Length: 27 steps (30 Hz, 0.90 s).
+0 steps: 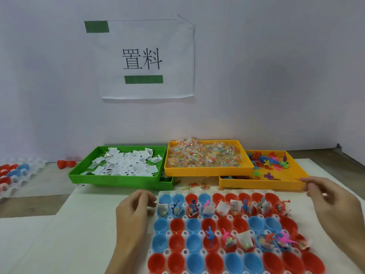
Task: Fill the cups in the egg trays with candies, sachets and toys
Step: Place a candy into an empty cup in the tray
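A white egg tray [205, 233] lies in front of me with red and blue cups [177, 224] in its hollows. Several cups in the far row and the third row hold sachets, candies and toys; the others show nothing inside. My left hand [134, 208] sits at the tray's far left corner, its curled fingers and thumb pinching the tray edge. My right hand [325, 194] hovers past the tray's far right corner, by the front corner of the toy tray [256, 183], fingers loosely curled with nothing seen in them.
Along the wall stand a green tray of white sachets [118, 179], a yellow tray of wrapped candies [207, 172] and the yellow tray of coloured toys. A few loose candies [203, 186] lie between the trays. Another egg tray [17, 175] sits far left, near a red piece [66, 164].
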Motion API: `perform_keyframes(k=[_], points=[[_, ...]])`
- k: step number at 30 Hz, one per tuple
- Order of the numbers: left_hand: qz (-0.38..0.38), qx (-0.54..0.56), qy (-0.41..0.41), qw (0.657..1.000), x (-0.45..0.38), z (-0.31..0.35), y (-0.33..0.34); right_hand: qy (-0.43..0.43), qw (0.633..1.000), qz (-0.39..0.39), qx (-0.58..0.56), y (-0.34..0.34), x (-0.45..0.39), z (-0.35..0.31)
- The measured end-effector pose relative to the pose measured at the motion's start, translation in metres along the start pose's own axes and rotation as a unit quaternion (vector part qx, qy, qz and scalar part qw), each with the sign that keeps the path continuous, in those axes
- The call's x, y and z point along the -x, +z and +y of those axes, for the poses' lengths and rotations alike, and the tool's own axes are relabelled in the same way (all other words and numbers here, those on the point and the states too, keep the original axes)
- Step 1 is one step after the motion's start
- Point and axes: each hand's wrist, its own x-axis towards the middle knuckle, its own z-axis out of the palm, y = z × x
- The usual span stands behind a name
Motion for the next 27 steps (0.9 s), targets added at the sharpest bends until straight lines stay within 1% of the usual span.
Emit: perform_keyframes(k=[3, 6, 9, 12, 15, 18, 23, 27], points=[[0.001, 0.005, -0.014, 1.000, -0.003, -0.002, 0.001, -0.076, 0.996, -0.040, 0.029, 0.010, -0.020, -0.040], [0.007, 0.015, -0.019, 1.000, -0.006, -0.003, 0.000, -0.138, 0.977, -0.140, 0.080, 0.040, -0.047, -0.086], [0.006, 0.016, -0.017, 1.000, -0.008, -0.004, -0.001, -0.151, 0.952, -0.246, 0.101, 0.092, -0.063, -0.123], [-0.002, 0.007, -0.017, 1.000, -0.009, -0.005, -0.002, -0.130, 0.938, -0.294, 0.132, 0.148, -0.071, -0.140], [-0.009, -0.008, -0.014, 1.000, -0.010, -0.004, -0.004, -0.083, 0.928, -0.316, 0.177, 0.188, -0.076, -0.141], [-0.017, -0.016, -0.016, 1.000, -0.012, -0.003, -0.006, -0.052, 0.925, -0.319, 0.198, 0.203, -0.079, -0.134], [-0.018, -0.011, -0.023, 1.000, -0.014, -0.001, -0.005, -0.032, 0.938, -0.301, 0.168, 0.194, -0.088, -0.126], [-0.014, -0.003, -0.027, 1.000, -0.015, 0.000, -0.005, -0.038, 0.962, -0.249, 0.107, 0.176, -0.076, -0.128]])
